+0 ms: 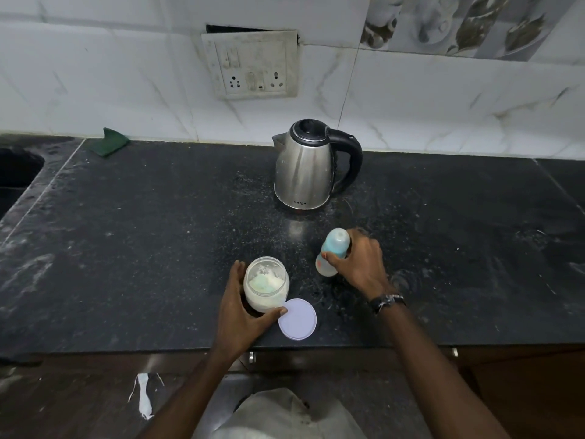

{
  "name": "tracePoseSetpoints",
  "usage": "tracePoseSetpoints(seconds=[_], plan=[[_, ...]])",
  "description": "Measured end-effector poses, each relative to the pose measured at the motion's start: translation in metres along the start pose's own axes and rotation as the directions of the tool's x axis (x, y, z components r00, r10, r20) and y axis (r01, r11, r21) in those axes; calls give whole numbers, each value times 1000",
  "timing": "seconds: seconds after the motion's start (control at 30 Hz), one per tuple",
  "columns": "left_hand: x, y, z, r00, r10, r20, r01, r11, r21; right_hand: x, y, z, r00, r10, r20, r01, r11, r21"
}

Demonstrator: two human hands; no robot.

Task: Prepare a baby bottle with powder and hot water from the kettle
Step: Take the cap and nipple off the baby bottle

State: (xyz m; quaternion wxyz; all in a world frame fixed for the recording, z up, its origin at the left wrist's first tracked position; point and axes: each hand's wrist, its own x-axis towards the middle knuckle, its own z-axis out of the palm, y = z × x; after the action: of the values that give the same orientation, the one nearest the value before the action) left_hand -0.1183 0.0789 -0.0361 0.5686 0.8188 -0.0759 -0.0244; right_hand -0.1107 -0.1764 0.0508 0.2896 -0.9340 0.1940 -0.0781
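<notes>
An open clear jar of white powder (pixel 266 286) stands on the black counter (pixel 142 236), with a pale green scoop half buried inside. My left hand (pixel 241 315) grips the jar from the left, thumb at its front. The jar's white lid (pixel 298 319) lies flat just right of it. A baby bottle (pixel 333 252) with a blue cap stands further right, and my right hand (pixel 357 264) grips its body from the right. A steel electric kettle (pixel 308 166) with a black handle and closed lid sits behind both.
A wall socket plate (pixel 253 64) hangs on the white tiles above the kettle. A green cloth (pixel 109 141) lies at the counter's back left, beside a dark sink (pixel 15 172). The counter edge and a drawer knob (pixel 251 357) run below my arms.
</notes>
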Motion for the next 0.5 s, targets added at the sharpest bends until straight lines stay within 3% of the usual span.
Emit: tracePoseSetpoints(seconds=[0.13, 0.27, 0.37, 0.5], plan=[[-10, 16, 0, 989, 94, -115, -87, 994, 70, -23, 10, -6, 1000, 3, 0, -3, 1000, -13], [-23, 53, 3, 886, 410, -215, -388, 911, 140, -41, 17, -11, 1000, 3, 1, -3, 1000, -21], [-29, 72, 20, 800, 581, -147, -574, 813, 93, -50, 22, -12, 1000, -1, 15, 2, 1000, -30], [-32, 89, 52, 854, 519, 44, -516, 854, -63, -56, 23, -14, 1000, -5, 17, 6, 1000, -19]])
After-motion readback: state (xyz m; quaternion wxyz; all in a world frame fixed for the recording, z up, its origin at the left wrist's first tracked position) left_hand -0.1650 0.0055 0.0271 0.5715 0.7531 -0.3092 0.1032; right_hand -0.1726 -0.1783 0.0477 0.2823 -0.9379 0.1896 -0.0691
